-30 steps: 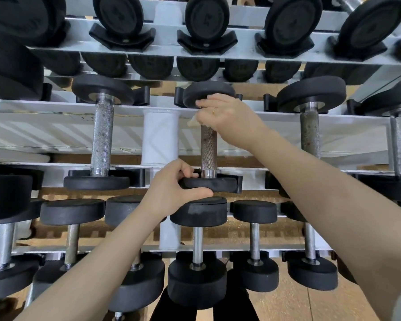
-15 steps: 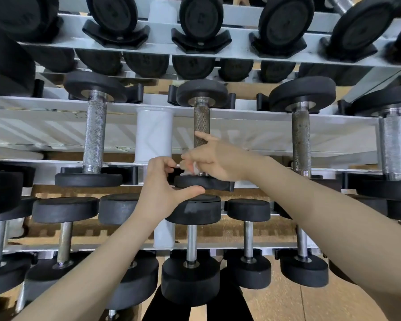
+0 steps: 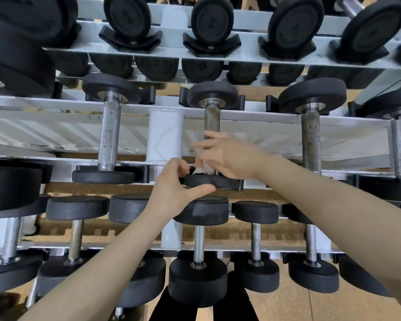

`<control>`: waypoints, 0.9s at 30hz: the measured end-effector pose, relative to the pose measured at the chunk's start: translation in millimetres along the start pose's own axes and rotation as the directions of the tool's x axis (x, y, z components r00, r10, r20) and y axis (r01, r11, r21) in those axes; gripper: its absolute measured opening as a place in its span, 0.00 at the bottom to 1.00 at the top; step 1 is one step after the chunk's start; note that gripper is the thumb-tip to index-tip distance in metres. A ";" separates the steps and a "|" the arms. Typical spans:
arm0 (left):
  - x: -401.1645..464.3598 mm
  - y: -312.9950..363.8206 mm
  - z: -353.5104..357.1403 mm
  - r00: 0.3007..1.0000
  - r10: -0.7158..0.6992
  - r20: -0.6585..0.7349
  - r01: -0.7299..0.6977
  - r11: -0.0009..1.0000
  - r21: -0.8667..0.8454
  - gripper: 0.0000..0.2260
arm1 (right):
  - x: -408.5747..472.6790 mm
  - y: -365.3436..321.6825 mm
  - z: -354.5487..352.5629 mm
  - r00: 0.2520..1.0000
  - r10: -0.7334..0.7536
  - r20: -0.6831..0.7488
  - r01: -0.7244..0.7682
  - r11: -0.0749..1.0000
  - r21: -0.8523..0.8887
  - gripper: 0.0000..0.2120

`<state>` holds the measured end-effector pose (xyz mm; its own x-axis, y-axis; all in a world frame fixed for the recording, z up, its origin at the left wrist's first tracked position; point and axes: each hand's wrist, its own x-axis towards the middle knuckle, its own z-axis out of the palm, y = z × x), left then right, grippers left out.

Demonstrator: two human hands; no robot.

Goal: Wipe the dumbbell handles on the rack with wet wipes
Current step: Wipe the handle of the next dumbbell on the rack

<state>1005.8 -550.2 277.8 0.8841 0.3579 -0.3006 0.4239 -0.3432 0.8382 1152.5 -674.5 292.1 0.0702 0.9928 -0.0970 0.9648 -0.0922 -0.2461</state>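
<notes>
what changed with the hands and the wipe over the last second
The right hand slid the wet wipe down the middle dumbbell handle, from just under the far head to the near end, leaving the handle bare. The left hand stayed gripping that dumbbell's near head, and the dumbbell stayed on the rack.

Both bare forearms reach up and inward from the lower corners, the left from seven o'clock, the right from four o'clock; the left hand (image 3: pixel 175 185) curls, thumb stretched toward three o'clock; the right hand (image 3: pixel 227 156), blurred, pinches something white, index finger extended toward ten o'clock.
</notes>
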 end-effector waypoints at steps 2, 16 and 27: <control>0.4 -0.9 -1.7 1.000 -0.001 0.017 0.000 1.000 0.026 0.21 | 13.9 9.0 -3.7 0.997 -0.053 -0.057 0.044 0.987 -0.152 0.07; 6.6 -0.1 -7.3 0.996 -0.027 0.088 0.022 0.998 0.057 0.21 | -7.9 5.5 -7.9 0.969 0.242 -0.051 -0.241 0.970 0.029 0.18; -3.3 11.8 -7.9 0.999 0.027 0.036 -0.028 0.999 0.018 0.25 | -32.9 -36.4 -12.6 0.867 0.495 0.053 -0.447 0.727 0.521 0.15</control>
<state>1006.3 -548.6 292.2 0.9017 0.3169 -0.2940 0.4027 -0.3687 0.8378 1118.3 -702.8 316.4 0.5249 0.8114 -0.2571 0.5381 -0.5504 -0.6383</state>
